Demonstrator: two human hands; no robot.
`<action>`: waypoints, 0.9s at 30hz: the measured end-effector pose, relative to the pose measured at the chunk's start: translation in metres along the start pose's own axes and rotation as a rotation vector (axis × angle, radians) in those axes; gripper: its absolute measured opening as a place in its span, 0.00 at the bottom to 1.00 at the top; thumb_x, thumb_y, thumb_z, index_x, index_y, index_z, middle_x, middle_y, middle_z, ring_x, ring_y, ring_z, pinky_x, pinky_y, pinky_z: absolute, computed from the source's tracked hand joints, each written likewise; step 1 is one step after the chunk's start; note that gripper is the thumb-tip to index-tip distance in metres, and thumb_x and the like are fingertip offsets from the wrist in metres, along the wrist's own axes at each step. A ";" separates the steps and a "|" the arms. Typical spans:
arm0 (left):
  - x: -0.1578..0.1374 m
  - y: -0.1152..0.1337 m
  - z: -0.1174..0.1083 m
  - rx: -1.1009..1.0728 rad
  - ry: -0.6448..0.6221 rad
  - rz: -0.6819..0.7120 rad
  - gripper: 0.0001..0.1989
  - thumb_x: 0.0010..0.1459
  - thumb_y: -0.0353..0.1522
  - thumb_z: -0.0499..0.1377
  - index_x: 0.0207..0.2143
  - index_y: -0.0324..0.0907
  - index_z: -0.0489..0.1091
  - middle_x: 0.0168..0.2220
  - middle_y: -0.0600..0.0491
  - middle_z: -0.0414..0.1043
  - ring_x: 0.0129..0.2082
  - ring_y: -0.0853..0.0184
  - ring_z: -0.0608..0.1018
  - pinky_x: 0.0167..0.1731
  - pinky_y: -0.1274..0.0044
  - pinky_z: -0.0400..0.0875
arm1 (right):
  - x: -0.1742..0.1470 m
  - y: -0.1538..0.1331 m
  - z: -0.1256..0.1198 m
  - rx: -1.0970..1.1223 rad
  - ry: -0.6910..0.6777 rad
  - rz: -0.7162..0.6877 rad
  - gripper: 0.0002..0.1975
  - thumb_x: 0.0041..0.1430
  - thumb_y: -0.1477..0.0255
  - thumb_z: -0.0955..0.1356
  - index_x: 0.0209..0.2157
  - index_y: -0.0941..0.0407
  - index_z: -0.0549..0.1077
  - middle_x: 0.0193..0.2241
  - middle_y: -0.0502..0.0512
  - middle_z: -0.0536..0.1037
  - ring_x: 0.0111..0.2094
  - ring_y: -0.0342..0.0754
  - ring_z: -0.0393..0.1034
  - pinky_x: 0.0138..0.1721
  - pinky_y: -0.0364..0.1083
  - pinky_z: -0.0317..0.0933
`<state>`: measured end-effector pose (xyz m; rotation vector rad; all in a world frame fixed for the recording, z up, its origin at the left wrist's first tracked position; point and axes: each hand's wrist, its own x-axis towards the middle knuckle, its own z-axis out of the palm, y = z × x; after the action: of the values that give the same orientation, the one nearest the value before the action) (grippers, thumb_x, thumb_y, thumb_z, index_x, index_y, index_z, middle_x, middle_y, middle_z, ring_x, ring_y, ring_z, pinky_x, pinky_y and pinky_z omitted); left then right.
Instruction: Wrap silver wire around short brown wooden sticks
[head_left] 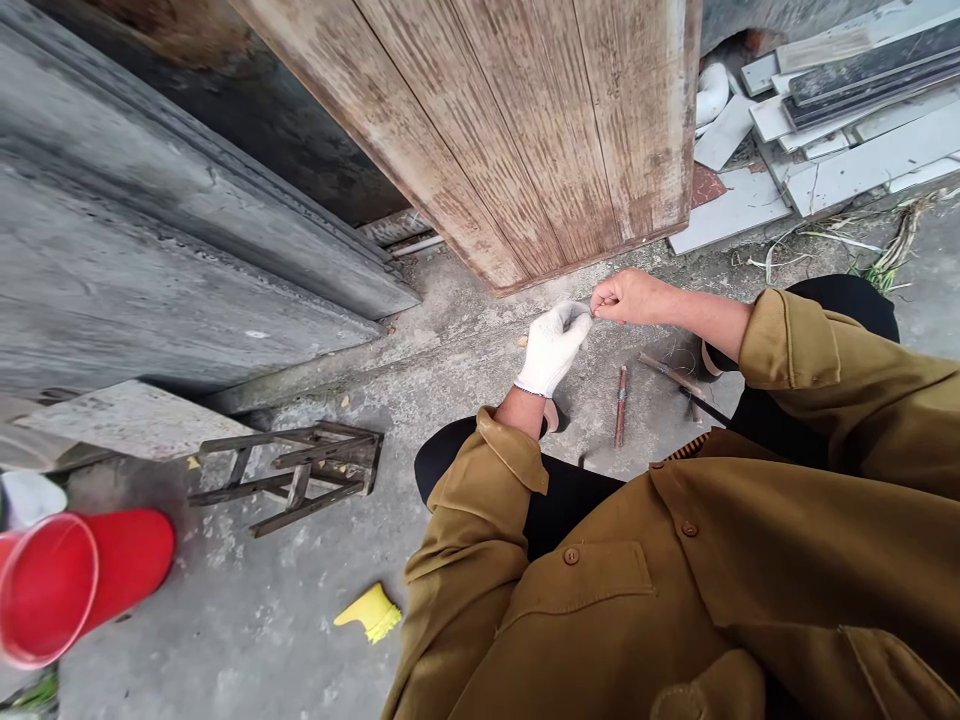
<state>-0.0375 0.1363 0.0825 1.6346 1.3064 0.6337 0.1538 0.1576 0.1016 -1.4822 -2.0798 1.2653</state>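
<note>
My left hand (553, 348), in a white work glove, is closed in a pinch in front of the wooden panel's lower edge. Bare and also pinching, my right hand (636, 298) meets it fingertip to fingertip. Whatever lies between the fingers is too small to make out. On the concrete below is a short rusty rod (621, 408) with wire wound around its upper part. A second rod (670, 373) lies to its right, near my foot, with thin loose wire strands around it.
A weathered wooden panel (525, 130) leans ahead. Stacked tile and board offcuts (862, 120) lie at the upper right. To the left are a small wooden stool (300, 470) on its side, a red bucket (127, 560) and a yellow scrap (373, 610).
</note>
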 end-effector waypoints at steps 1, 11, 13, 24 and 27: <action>0.000 0.000 0.000 -0.029 -0.025 -0.012 0.06 0.58 0.32 0.57 0.33 0.40 0.73 0.19 0.58 0.70 0.19 0.72 0.72 0.24 0.80 0.67 | 0.000 -0.001 -0.001 -0.046 0.000 -0.024 0.06 0.55 0.76 0.67 0.30 0.59 0.77 0.17 0.44 0.67 0.22 0.38 0.59 0.29 0.41 0.48; 0.002 0.002 -0.005 -0.082 -0.151 -0.015 0.07 0.56 0.33 0.58 0.28 0.39 0.72 0.23 0.55 0.74 0.21 0.72 0.74 0.26 0.80 0.67 | 0.003 0.007 0.000 -0.304 0.001 -0.159 0.06 0.56 0.73 0.67 0.29 0.56 0.78 0.21 0.48 0.70 0.24 0.42 0.55 0.31 0.43 0.43; 0.003 0.002 -0.005 -0.139 -0.175 -0.031 0.07 0.54 0.33 0.59 0.28 0.39 0.73 0.24 0.54 0.75 0.20 0.71 0.75 0.25 0.79 0.68 | 0.003 0.009 -0.002 -0.343 -0.021 -0.194 0.07 0.57 0.72 0.67 0.30 0.55 0.78 0.23 0.49 0.72 0.25 0.42 0.56 0.31 0.44 0.42; 0.008 0.004 0.001 -0.720 -0.354 -0.230 0.14 0.49 0.39 0.66 0.30 0.37 0.71 0.20 0.51 0.73 0.19 0.67 0.76 0.27 0.72 0.74 | -0.013 -0.005 -0.020 -0.254 0.004 -0.316 0.07 0.60 0.70 0.68 0.29 0.55 0.76 0.28 0.53 0.73 0.31 0.45 0.58 0.30 0.44 0.39; 0.005 0.008 0.000 -0.752 -0.318 -0.217 0.16 0.52 0.42 0.65 0.33 0.37 0.70 0.20 0.55 0.70 0.17 0.70 0.74 0.29 0.73 0.75 | -0.014 -0.004 -0.018 -0.160 0.061 -0.259 0.06 0.59 0.69 0.69 0.30 0.54 0.77 0.28 0.52 0.73 0.31 0.44 0.60 0.31 0.43 0.43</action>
<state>-0.0320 0.1410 0.0888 0.9144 0.8437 0.6025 0.1693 0.1540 0.1186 -1.2428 -2.2885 0.9658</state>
